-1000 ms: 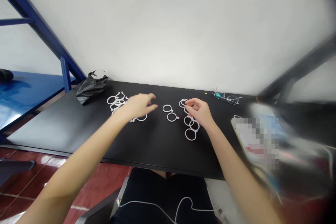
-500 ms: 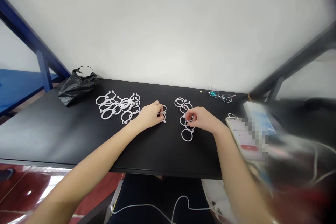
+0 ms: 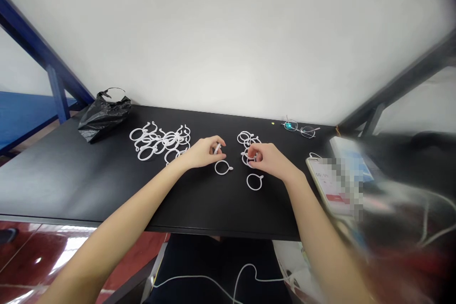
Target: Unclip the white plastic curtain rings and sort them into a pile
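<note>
Thin white rings with small eyelets, looking like curtain rings, lie on the black table (image 3: 199,204). My left hand (image 3: 204,153) is at the middle, thumb and forefinger curved apart; a tilted white curtain ring (image 3: 217,148) shows within its grasp, mostly hidden by the fingers. Just below it a single ring (image 3: 222,174) lies flat. To the right, my right hand (image 3: 269,159) pinches at a ring (image 3: 244,159) in a short column of rings; its fingertips partly cover that ring. Another ring (image 3: 254,189) lies apart, nearer the front edge.
On the left is a tangled pile of several rings (image 3: 145,153), with a black plastic bag (image 3: 105,116) behind it. Eyeglasses (image 3: 299,129) rest near the wall. At right are a phone (image 3: 329,180), a white box (image 3: 351,159) and a blurred clear bag with a cable.
My left hand's thumb and forefinger have parted, and a ring now lies flat below them. Beside my right hand, the lower part of the ring column has thinned, leaving the front ring apart.
</note>
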`<action>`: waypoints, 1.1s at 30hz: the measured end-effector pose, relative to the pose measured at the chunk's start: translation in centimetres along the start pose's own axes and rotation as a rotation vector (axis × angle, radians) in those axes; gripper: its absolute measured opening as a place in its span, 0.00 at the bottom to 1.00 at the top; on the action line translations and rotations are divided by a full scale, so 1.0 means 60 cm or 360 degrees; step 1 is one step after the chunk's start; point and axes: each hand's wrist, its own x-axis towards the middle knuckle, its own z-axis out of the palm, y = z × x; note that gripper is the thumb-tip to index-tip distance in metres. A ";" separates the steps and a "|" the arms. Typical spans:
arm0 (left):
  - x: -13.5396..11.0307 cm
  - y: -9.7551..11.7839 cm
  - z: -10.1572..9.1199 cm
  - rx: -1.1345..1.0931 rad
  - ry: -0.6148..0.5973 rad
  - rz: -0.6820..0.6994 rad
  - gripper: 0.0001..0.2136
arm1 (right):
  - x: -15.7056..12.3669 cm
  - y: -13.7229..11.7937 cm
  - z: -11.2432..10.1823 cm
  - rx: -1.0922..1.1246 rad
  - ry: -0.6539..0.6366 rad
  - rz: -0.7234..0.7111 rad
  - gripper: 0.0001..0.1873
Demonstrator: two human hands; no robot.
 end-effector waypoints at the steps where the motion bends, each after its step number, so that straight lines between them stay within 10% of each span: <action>1: -0.003 0.001 0.002 0.0095 -0.0044 0.0031 0.16 | 0.000 0.002 0.001 0.0008 -0.0010 -0.0004 0.04; 12: -0.011 0.007 0.010 0.0476 0.0035 0.0059 0.19 | 0.001 -0.003 0.005 0.0037 0.0070 -0.0034 0.01; 24: 0.003 0.023 -0.008 -0.1469 0.0119 -0.0553 0.18 | -0.001 -0.016 0.022 0.0149 -0.0025 -0.0067 0.07; 33: 0.000 0.030 -0.004 -0.1527 -0.0019 -0.0644 0.18 | 0.016 -0.031 0.032 0.1262 0.0350 0.0202 0.21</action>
